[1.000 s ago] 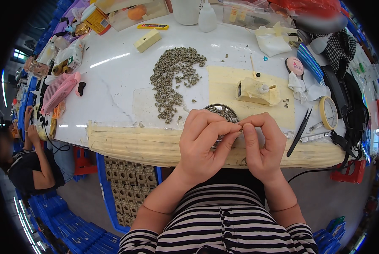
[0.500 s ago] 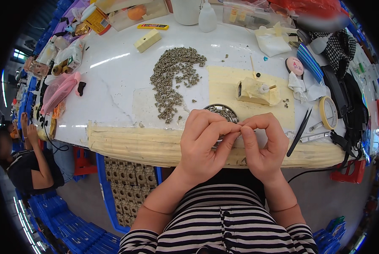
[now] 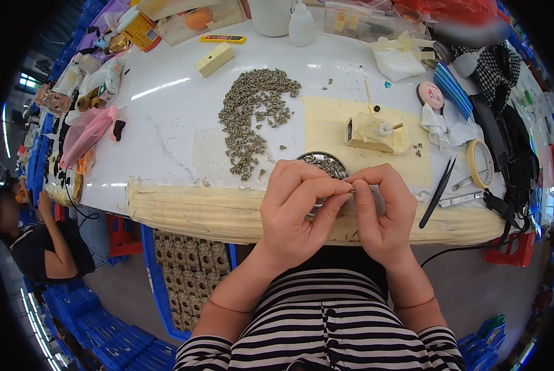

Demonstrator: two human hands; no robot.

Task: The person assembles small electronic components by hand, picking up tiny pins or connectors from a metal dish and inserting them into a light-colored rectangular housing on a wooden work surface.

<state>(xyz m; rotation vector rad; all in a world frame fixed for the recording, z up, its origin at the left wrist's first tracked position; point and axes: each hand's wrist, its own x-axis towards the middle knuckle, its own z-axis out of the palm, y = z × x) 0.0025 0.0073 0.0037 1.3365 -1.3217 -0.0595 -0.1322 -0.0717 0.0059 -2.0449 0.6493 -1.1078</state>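
Note:
My left hand (image 3: 298,207) and my right hand (image 3: 385,207) meet fingertip to fingertip above the padded front edge of the table. Both are closed in a pinch on a tiny metal part (image 3: 352,191), mostly covered by the thumbs and forefingers. Just behind my fingers sits a round metal dish (image 3: 345,162) with small grey metal parts in it; my left hand hides its near side. Farther off, a curved heap of similar metal parts (image 3: 243,127) lies loose on the white table (image 3: 171,123).
To the right are a tape-wrapped block (image 3: 376,137), black tweezers (image 3: 438,193) and a tape roll (image 3: 480,164). A cream block (image 3: 215,60) and white squeeze bottle (image 3: 302,26) stand farther back. Below the edge, a blue crate (image 3: 159,290) holds metal castings. A person (image 3: 48,244) sits at left.
My fingertips have shifted slightly, and a bit more of the tiny part shows between them. At the left, the other person's raised hands have moved lower and apart.

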